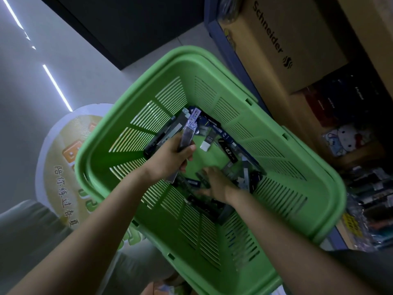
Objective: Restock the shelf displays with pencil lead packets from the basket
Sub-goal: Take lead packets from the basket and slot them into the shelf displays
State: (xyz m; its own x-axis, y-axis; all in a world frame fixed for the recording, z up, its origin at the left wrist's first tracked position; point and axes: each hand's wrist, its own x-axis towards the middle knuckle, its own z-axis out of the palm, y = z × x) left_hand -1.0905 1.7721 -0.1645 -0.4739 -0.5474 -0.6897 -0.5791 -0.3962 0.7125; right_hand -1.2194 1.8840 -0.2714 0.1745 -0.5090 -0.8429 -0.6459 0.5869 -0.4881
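Dark, slim packets [228, 151], green basket [331, 209]

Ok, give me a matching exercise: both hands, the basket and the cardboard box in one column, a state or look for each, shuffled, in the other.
1 left hand
2 right hand
3 basket
4 cardboard box

A brown, printed Schneider
B grips a bundle of packets
C green, slotted walls
D reaches among loose packets on the basket floor

Pairs: 1-B, 2-D, 3-C, 4-A
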